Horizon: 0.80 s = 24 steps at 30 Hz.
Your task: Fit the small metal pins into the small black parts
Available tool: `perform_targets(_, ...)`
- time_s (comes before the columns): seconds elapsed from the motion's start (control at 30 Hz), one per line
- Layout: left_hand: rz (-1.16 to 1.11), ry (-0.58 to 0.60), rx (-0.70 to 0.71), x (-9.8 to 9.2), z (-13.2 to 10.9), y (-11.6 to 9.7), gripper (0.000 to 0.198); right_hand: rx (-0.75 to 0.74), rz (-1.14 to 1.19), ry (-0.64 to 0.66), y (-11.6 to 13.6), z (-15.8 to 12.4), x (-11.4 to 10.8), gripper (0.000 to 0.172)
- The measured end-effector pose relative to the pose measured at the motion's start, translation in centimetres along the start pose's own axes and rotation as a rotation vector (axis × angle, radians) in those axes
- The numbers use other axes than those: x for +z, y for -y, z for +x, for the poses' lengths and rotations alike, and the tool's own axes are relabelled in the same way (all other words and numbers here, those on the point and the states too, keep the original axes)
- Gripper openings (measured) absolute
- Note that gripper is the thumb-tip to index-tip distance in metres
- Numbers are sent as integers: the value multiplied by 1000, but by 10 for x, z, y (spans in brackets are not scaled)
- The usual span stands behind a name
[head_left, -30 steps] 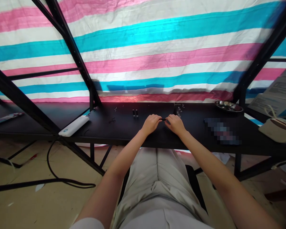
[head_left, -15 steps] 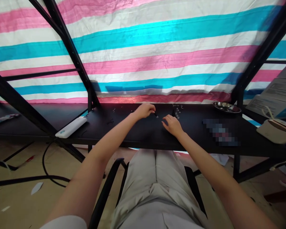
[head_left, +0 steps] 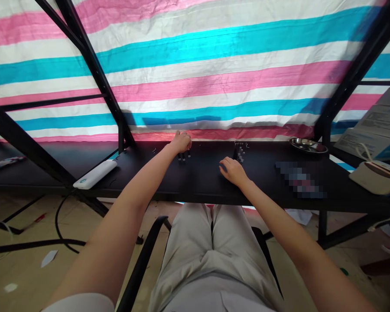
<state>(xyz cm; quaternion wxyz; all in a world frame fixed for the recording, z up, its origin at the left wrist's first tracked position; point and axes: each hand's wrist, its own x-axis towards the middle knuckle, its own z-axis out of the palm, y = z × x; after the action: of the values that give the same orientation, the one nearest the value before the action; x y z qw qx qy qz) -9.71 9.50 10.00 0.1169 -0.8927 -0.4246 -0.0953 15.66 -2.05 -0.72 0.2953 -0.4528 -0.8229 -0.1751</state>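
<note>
So, what could go wrong on this black bench top (head_left: 208,186)?

Mostly the small black upright pieces (head_left: 183,157): two or three stand in a short row just under the left hand (head_left: 181,142). They look narrow for their footing, so a brushing knuckle could tip one, and black on black, a fallen piece would be hard to spot.

How is that left hand set?

Bunched, with the fingers drawn together and pointing down over the pieces. But the back of the hand hides the fingertips, so I can't tell whether it has hold of one or is only touching.

And the right hand (head_left: 234,171)?

Open, palm down on the bench top, fingers lightly curved, with nothing visible in it. It lies just in front of a cluster of tiny black and metal parts (head_left: 241,152). A careless slide forward could scatter those, and they're close to the back edge.

Anything else nearby?

A shallow steel dish (head_left: 308,146) sits farther right, well apart from both hands. A white power bank (head_left: 95,175) lies off to the left, near the front edge.
</note>
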Motion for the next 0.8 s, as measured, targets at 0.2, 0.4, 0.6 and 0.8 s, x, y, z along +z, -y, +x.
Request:
perform_targets(0.2, 7, -10, -32, 10, -5, 5, 14, 6, 3, 4, 0, 0, 0, 19)
perform_targets(0.4, 34, 39, -67, 12, -8, -1, 5, 14, 13, 11, 1, 1, -2, 20)
perform_targets(0.6, -46, -25, -45, 19, -8, 0, 6, 5, 11, 3, 1, 1, -2, 19)
perform_targets(0.8, -8, 136, -140, 9, -11, -9, 13, -16, 16, -33, 0, 1, 0, 17)
